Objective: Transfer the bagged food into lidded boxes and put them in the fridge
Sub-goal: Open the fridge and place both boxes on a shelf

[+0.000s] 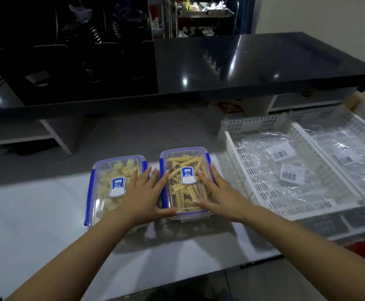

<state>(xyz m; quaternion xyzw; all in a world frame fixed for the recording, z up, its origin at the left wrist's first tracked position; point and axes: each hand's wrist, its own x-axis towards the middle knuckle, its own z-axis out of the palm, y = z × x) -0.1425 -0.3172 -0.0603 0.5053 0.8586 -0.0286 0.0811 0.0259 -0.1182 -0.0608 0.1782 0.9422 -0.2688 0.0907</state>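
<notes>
Near bench [36, 213] front edge: strip box [185, 181], lidded, beside chunk box [114, 187]. Your left hand [143, 197] and right hand [218, 192] flank it, fingers straight, nothing clasped. Press side clips fully, lift level.

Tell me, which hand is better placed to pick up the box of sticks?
Probably the right hand: it lies flat on that box. The left hand straddles both boxes, its thumb at the stick box's near corner.

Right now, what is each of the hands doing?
Left hand: open, fingers straight, resting between the two boxes.
Right hand: open, flat on the right box.
</notes>
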